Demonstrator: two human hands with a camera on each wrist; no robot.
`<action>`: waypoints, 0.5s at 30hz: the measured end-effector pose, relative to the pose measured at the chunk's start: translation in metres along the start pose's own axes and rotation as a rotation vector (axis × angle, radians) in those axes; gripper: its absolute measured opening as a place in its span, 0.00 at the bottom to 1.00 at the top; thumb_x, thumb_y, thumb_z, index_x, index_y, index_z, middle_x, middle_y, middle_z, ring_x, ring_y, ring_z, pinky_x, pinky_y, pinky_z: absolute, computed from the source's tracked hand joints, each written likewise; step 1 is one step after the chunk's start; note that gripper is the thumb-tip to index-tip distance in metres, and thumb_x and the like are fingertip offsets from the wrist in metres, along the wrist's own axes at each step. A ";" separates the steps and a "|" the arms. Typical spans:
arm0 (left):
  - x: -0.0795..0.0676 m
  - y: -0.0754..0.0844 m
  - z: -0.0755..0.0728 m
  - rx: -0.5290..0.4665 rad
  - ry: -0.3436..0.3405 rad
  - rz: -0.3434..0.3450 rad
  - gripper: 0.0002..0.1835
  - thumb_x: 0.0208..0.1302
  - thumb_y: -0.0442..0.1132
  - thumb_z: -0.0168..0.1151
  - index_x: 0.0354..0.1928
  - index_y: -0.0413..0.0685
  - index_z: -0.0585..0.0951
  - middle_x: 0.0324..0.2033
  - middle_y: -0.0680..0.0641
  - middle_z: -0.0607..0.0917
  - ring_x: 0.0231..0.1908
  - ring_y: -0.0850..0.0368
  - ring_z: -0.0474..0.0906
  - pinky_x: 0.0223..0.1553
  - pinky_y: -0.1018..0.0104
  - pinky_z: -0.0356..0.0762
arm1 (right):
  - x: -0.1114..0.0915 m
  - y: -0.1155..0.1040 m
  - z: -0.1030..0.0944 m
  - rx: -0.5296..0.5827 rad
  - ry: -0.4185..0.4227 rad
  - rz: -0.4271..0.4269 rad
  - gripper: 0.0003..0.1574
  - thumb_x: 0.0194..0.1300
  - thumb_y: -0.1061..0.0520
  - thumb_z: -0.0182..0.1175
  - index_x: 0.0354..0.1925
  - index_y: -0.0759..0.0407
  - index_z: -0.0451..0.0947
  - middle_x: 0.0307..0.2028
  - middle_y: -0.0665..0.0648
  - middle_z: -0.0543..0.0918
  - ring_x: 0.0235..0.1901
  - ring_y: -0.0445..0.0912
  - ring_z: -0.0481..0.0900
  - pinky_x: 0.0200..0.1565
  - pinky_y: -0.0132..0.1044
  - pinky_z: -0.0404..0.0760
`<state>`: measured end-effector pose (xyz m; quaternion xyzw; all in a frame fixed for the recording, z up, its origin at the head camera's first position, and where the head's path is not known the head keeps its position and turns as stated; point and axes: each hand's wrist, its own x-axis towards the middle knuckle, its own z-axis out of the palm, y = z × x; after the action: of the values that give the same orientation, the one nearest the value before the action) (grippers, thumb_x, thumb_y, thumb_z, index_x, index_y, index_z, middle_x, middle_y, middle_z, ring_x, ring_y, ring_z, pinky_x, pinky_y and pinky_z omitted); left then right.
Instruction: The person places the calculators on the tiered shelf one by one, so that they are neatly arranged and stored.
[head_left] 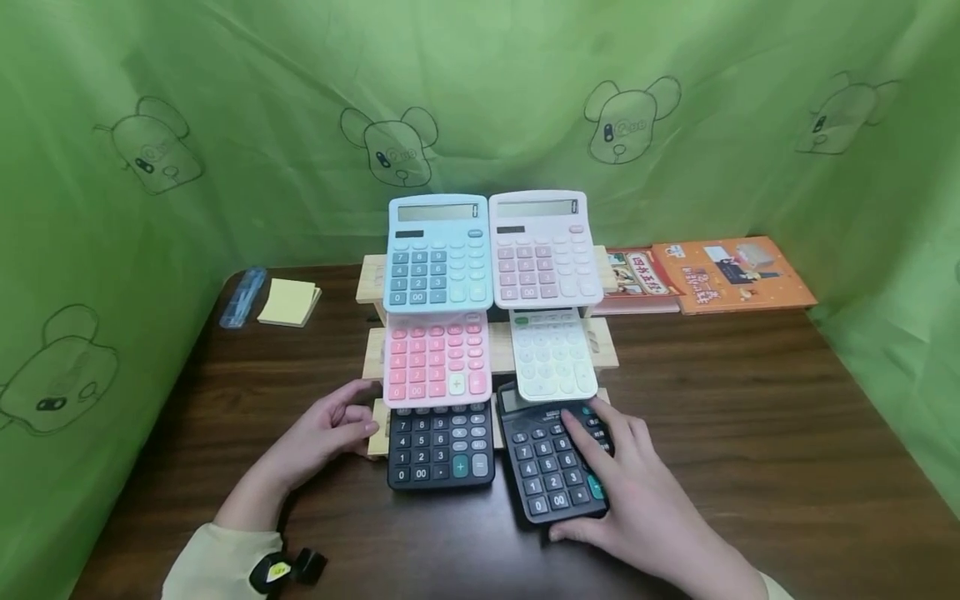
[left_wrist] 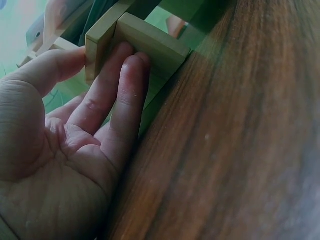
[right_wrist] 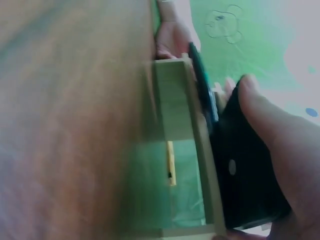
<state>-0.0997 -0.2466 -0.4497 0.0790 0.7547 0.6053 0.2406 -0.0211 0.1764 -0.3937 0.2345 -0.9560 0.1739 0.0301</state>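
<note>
My right hand [head_left: 637, 492] grips a black calculator [head_left: 551, 467] by its right side, thumb at the lower edge and fingers over the top. It is tilted and overlaps the lowest tier of a wooden stepped rack [head_left: 375, 350]. The left hand [head_left: 330, 433] pinches the left end of that bottom tier, its thumb on the front of the wooden board [left_wrist: 150, 42] in the left wrist view. Another black calculator [head_left: 441, 450] leans on the bottom tier beside the left hand. Above sit a pink calculator [head_left: 437, 358] and a white-green one [head_left: 555, 358].
A blue calculator [head_left: 438, 250] and a pale pink one [head_left: 545, 250] stand on the top tier. Yellow sticky notes [head_left: 288, 302] and a blue clear item [head_left: 243, 297] lie at the back left. Books [head_left: 735, 279] lie at the back right against green cloth [head_left: 487, 75].
</note>
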 end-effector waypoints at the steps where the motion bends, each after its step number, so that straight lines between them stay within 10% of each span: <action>1: 0.001 0.001 0.000 -0.001 -0.001 0.006 0.35 0.67 0.42 0.62 0.71 0.49 0.57 0.33 0.36 0.84 0.29 0.42 0.78 0.35 0.56 0.82 | 0.001 0.000 0.002 -0.003 0.012 0.002 0.74 0.36 0.17 0.66 0.76 0.41 0.50 0.74 0.56 0.45 0.61 0.52 0.55 0.47 0.48 0.77; 15: -0.002 -0.002 0.001 -0.012 0.007 0.003 0.34 0.67 0.42 0.62 0.70 0.50 0.58 0.33 0.37 0.84 0.28 0.43 0.79 0.36 0.53 0.83 | 0.003 0.004 0.003 -0.015 -0.001 -0.013 0.68 0.43 0.20 0.65 0.75 0.43 0.54 0.74 0.56 0.48 0.60 0.52 0.57 0.53 0.50 0.68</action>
<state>-0.0975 -0.2469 -0.4513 0.0767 0.7516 0.6105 0.2375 -0.0257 0.1776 -0.3976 0.2403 -0.9558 0.1665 0.0326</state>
